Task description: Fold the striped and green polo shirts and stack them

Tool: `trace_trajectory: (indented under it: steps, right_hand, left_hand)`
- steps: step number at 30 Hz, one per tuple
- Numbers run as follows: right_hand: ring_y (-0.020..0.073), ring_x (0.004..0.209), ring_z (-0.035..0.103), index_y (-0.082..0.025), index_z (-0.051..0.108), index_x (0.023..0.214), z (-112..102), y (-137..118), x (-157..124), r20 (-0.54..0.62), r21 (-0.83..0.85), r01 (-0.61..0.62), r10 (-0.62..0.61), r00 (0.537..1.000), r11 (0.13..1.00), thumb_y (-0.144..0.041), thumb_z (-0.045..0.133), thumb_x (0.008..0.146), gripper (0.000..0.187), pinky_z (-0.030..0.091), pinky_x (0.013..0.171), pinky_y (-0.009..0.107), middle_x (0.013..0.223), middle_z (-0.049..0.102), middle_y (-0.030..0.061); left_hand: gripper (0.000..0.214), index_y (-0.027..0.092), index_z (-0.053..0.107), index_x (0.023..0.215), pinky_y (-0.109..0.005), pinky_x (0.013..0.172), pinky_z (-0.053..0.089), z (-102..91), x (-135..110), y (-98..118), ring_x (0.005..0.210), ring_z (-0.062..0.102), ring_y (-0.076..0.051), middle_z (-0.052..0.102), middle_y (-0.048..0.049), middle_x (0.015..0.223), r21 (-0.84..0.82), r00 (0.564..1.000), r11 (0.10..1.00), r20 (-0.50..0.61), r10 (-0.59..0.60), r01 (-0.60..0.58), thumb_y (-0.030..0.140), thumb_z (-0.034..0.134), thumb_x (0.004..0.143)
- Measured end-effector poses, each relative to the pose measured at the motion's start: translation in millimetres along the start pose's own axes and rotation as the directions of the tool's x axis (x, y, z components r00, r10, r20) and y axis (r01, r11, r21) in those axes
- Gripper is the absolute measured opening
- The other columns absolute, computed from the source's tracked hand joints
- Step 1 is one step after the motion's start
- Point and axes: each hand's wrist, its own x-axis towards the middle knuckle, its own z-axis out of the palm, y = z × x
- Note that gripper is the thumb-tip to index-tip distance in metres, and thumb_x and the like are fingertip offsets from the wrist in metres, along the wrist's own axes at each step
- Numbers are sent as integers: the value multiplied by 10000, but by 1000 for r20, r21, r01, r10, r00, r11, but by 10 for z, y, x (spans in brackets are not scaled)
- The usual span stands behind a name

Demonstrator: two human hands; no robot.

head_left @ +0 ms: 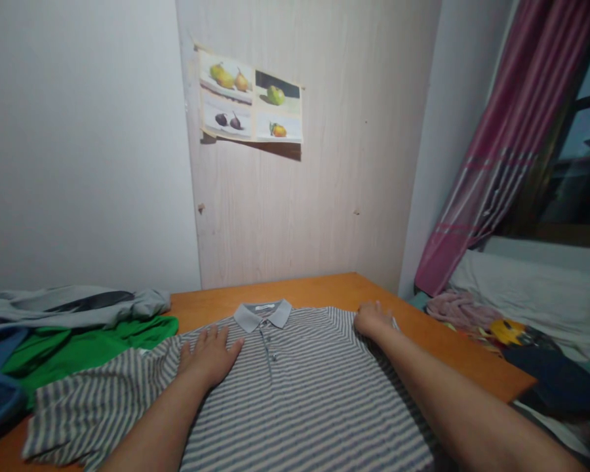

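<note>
A grey-and-white striped polo shirt (299, 380) lies front side up, its plain grey collar (263, 314) at the far end and a short buttoned placket below it. My left hand (209, 354) rests flat on the shirt beside the collar, near the left shoulder, fingers spread. The left sleeve (88, 400) stretches out to the side, wrinkled. At the opposite shoulder my right hand (372, 319) is on the right sleeve, its fingers bent over the cloth and partly hidden; little of that sleeve shows past the hand.
The shirt lies on an orange-brown table (437, 341) against a wall. Green cloth (83, 351), grey cloth (78, 305) and blue cloth (0, 380) lie at the left. Beyond the table's right edge are a pink curtain (491, 157) and piled fabrics (545, 367). Fruit pictures (250, 98) hang ahead.
</note>
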Motion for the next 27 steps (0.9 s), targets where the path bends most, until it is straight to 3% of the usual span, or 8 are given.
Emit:
trace_trajectory:
  steps: [5,8,12,17,22,27]
  right_hand:
    - [261,1544,184,-130,373,1564,69,-723,-160,24,84,305,-308,951,949,-452,252,1023,641,204,1217,422,1653,295,120]
    - [292,1551,144,-116,305,1590,184,-904,-270,112,138,433,-448,887,891,-602,244,1001,766,153,1225,490,1672,234,127]
    - [317,1551,131,-119,276,1598,245,-860,-260,175,112,363,-378,909,925,-650,221,984,814,73,1216,584,1673,221,136]
    - [343,1535,186,-102,374,1554,148,-1037,-213,139,112,328,-342,929,938,-597,289,987,757,111,1209,590,1637,305,179]
    - [292,1559,104,-78,269,1596,138,-1482,-377,-1,238,505,-520,854,829,-553,259,1016,750,124,1238,464,1675,197,156]
    - [302,1561,85,-117,239,1611,189,-1642,-465,168,230,570,-609,775,789,-619,231,1003,788,44,1234,562,1685,154,135]
  left_hand:
    - [776,191,413,1547,-664,1187,172,6,-5,5,1531,234,-348,280,-136,1656,9,1000,1000,-9,-9,9,649,260,939]
    - [799,188,397,1556,-657,1188,181,30,16,-6,1529,239,-348,281,-137,1656,7,1000,1000,-1,-6,6,666,257,931]
    - [810,189,398,1556,-663,1188,176,54,30,-15,1531,230,-353,275,-136,1658,-4,1000,1000,-7,-6,6,680,244,931]
    - [808,201,405,1553,-664,1192,162,56,20,4,1534,216,-361,259,-134,1663,-14,1000,1000,-3,-19,19,688,253,926]
    - [820,195,387,1561,-661,1197,140,32,-11,26,1540,198,-355,241,-134,1668,-19,1000,999,10,-30,30,689,241,923]
    - [821,182,374,1565,-656,1196,144,-3,-51,35,1543,191,-350,240,-149,1664,-28,1000,999,15,-24,25,681,247,926]
